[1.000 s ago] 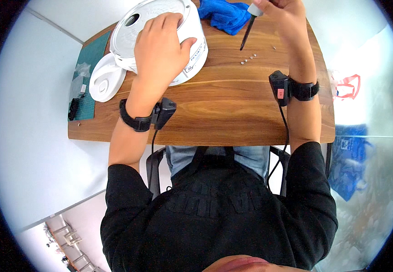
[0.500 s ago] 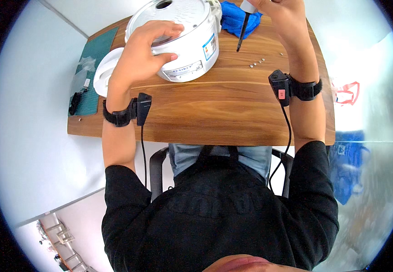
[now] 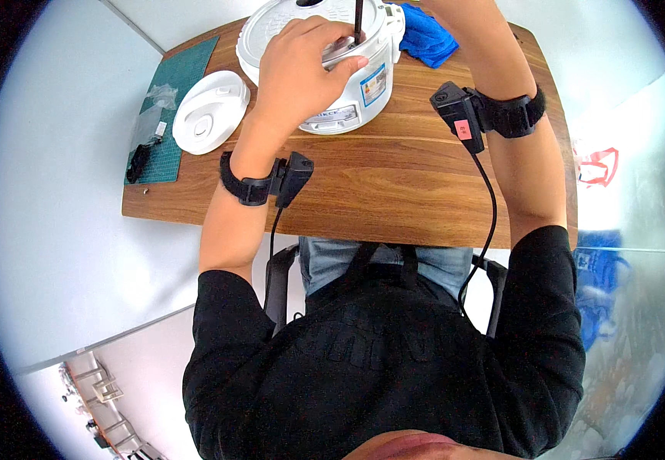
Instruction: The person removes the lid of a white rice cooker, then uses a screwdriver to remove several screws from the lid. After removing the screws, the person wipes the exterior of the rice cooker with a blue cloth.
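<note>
My left hand (image 3: 298,73) lies on the near rim of a white rice cooker (image 3: 290,14), fingers over the top and thumb against the side. The top face carries slots and a dark round hole. Between that thumb and forefinger, the dark shaft of a screwdriver (image 3: 358,21) stands nearly upright with its tip down at the rim. My right hand (image 3: 455,9) is at the upper edge, its fingers and the screwdriver's handle cut off by the picture. Whether a screw sits under the tip is too small to tell.
A white oval lid-like part (image 3: 210,113) lies left of the cooker. Beyond it a green cutting mat (image 3: 167,157) bears plastic bags and a black cable. A blue cloth (image 3: 427,38) lies right of the cooker. One small screw (image 3: 145,192) is near the table's left edge.
The screwdriver has gone left and down from above the open table to the cooker's rim. My left hand has slid right along the rim. The loose screws at right are now hidden.
</note>
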Available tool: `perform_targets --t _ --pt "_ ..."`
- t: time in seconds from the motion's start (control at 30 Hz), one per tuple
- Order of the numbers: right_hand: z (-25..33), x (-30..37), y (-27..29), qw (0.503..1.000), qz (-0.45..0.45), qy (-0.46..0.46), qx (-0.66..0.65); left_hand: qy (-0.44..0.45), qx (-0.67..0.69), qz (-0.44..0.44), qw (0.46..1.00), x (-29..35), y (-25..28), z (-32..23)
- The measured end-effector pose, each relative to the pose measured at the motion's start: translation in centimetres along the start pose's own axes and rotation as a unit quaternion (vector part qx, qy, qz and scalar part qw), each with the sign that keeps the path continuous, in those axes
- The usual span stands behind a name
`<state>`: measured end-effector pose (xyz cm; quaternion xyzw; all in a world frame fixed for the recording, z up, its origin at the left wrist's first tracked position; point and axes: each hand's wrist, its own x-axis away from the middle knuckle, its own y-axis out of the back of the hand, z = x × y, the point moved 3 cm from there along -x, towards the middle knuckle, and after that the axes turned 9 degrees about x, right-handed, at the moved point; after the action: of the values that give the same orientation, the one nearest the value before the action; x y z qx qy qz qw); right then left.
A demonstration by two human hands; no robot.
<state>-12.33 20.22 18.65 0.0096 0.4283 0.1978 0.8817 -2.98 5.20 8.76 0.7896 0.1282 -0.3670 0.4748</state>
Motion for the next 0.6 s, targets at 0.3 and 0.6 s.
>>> perform_targets --t 0.3,0.6 --pt "-0.2 -0.5 -1.1 0.999 -0.006 -0.024 -0.024 -0.019 0.007 -0.013 1.0 0.5 0.1 0.7" --pt "0.6 -0.4 -0.8 0.998 0.024 -0.055 0.021 -0.007 0.005 -0.015 1.0 0.5 0.4 0.0"
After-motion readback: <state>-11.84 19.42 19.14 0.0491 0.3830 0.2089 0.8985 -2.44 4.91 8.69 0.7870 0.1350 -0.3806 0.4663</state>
